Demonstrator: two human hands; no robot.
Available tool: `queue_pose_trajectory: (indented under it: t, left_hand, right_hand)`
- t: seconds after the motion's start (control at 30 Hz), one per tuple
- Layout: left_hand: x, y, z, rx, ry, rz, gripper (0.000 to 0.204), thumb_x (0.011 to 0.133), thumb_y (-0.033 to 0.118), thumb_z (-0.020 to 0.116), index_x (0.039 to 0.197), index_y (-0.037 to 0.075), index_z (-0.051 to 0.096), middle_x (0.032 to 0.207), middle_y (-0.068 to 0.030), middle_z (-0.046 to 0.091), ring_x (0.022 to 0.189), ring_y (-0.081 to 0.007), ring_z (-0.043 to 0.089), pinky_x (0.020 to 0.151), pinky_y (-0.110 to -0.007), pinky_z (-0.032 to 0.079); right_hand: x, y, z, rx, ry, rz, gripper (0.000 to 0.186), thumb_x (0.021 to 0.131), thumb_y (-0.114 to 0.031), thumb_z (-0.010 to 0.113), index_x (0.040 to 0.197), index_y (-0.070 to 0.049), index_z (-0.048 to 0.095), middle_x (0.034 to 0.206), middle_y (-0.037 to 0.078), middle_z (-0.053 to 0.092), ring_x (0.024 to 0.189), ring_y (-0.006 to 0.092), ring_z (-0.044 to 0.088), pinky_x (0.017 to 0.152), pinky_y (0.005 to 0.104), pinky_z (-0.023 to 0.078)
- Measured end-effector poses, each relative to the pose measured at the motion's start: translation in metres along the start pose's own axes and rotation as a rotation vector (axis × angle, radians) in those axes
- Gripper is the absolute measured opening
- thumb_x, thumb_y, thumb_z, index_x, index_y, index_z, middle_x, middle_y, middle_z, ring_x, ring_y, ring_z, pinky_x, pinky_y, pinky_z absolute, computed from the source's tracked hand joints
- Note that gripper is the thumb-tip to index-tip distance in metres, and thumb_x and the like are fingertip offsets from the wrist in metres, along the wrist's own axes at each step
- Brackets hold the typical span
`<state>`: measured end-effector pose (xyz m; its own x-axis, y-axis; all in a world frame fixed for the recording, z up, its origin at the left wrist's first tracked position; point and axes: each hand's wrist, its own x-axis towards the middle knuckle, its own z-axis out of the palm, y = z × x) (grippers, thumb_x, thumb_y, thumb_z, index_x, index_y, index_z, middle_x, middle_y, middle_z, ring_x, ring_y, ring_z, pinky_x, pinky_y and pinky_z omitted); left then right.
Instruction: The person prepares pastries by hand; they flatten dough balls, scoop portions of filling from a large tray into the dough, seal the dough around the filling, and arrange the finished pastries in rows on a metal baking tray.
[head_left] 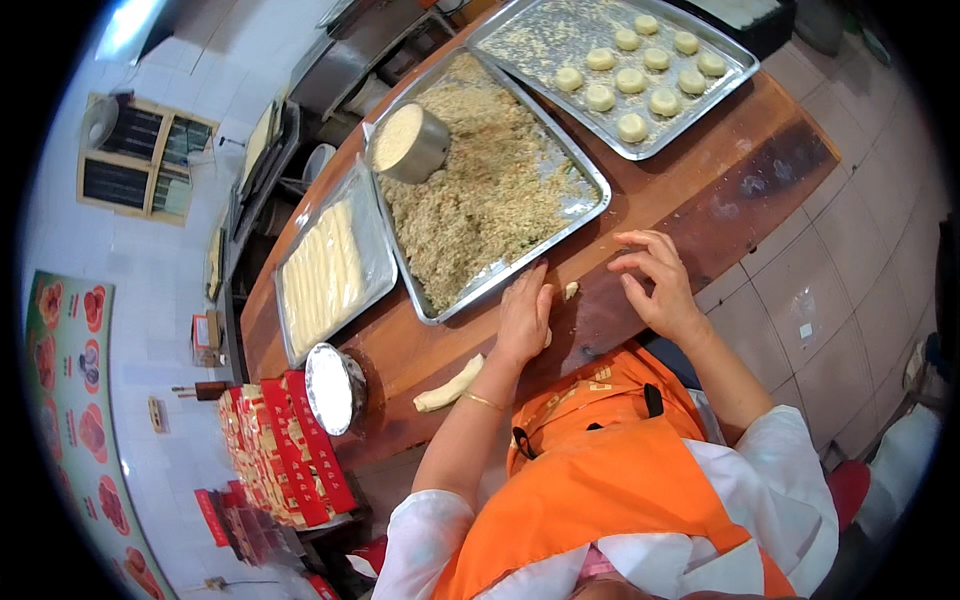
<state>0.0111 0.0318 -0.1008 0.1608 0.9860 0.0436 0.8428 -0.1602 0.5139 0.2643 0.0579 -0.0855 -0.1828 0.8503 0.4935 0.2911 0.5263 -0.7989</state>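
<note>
My left hand rests on the wooden table by the front rim of the big metal tray, its fingers stretched out. A bit of pale dough peeks out at its palm edge; whether the hand touches it I cannot tell. Raised a little over the table's near edge, my right hand has its fingers apart and lightly bent, holding nothing. Between the hands lies a small dough piece. A short dough rope sits beside my left forearm. Crumbly brown filling is heaped in the big tray.
A metal pot of pale crumbs stands in the filling. Left of it, a tray bears dough strips under plastic. A metal bowl of white powder is at the table's left edge. Far right, another tray carries several round dough cakes.
</note>
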Motion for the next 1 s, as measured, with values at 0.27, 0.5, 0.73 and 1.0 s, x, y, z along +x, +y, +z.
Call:
queue_pose_trajectory:
  t: [0.27,0.5,0.73,1.0]
  left_hand:
    - [-0.003,-0.002,0.004,0.23,-0.109,-0.042,0.052,0.101,0.023,0.047,0.148,0.005,0.037,0.138,-0.0221,0.05,0.13,-0.0374,0.045,0.111,-0.052,0.029]
    - [-0.005,-0.001,0.009,0.276,-0.118,-0.057,0.054,0.099,0.023,0.049,0.15,0.009,0.036,0.142,-0.0201,0.048,0.131,-0.0369,0.044,0.112,-0.054,0.026]
    - [-0.005,-0.008,0.014,0.285,-0.073,-0.043,0.054,0.1,0.027,0.05,0.149,0.011,0.037,0.145,-0.0185,0.046,0.134,-0.0348,0.043,0.112,-0.053,0.025]
    - [-0.024,-0.054,0.021,-0.345,0.033,-0.036,0.063,0.096,0.031,0.058,0.149,0.006,0.035,0.147,-0.0199,0.043,0.142,-0.0341,0.033,0.114,-0.051,0.026]
  right_hand:
    - [-0.015,0.027,-0.003,0.042,0.011,0.069,0.014,0.077,0.001,0.063,0.089,-0.005,0.067,0.122,0.012,0.061,0.118,0.0336,0.052,0.102,0.0422,0.04]
    - [-0.016,0.027,0.001,0.042,0.009,0.079,0.013,0.078,0.002,0.063,0.089,-0.005,0.066,0.121,0.012,0.061,0.117,0.0339,0.053,0.101,0.0425,0.041]
    - [-0.012,0.006,-0.002,0.013,0.019,0.066,0.011,0.08,0.001,0.063,0.088,-0.005,0.066,0.12,0.012,0.061,0.117,0.0337,0.053,0.101,0.0425,0.042]
    - [-0.014,-0.029,-0.024,-0.087,-0.017,0.011,0.013,0.078,0.0,0.062,0.089,-0.005,0.068,0.123,0.013,0.061,0.119,0.0331,0.053,0.103,0.042,0.04]
